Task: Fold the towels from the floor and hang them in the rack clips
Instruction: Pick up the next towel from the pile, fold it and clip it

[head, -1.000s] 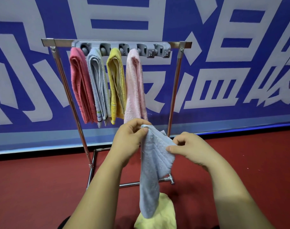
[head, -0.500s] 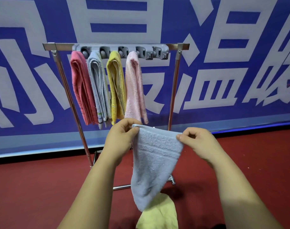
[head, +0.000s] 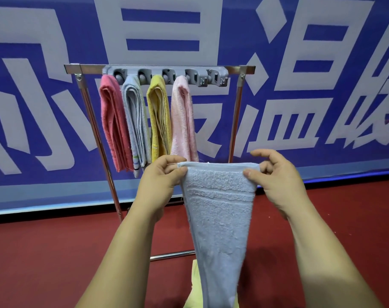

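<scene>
Blue towel (head: pixel 218 214) in left hand (head: pixel 162 177), right hand (head: pixel 277 181), overlapping yellow towel (head: pixel 196 283), rack (head: pixel 87 69) behind

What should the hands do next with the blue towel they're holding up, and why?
Probably bring the left hand and right hand together, folding the blue towel in half. It is spread wide between its pinched top corners, while the four hung towels are folded narrow, and the rightmost clip looks free.
</scene>
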Motion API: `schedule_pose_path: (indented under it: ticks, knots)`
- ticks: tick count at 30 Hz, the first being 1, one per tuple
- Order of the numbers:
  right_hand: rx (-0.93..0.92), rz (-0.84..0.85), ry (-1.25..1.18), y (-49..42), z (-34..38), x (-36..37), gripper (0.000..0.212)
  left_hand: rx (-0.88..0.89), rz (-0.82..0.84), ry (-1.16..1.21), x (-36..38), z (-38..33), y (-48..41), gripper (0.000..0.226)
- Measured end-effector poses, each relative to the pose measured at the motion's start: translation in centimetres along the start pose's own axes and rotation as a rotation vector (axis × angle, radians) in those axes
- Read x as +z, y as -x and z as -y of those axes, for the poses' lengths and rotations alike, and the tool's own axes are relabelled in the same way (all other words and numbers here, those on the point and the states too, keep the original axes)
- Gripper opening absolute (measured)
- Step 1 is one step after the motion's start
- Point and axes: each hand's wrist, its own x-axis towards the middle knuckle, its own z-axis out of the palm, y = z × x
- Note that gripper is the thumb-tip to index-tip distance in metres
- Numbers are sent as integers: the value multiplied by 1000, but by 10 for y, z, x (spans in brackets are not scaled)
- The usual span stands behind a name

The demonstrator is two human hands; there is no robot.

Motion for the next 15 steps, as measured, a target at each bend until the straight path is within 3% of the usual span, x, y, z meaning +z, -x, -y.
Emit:
schedule_pose_path:
  ticks: [5, 15]
  knots:
    - [25, -5, 84, -2, 8, -6, 11, -13, 0, 26, 0, -3, 1, 16]
    - [-10, -47, 135, 5, 22, -11, 16, 7, 31, 53, 1, -10, 11, 15]
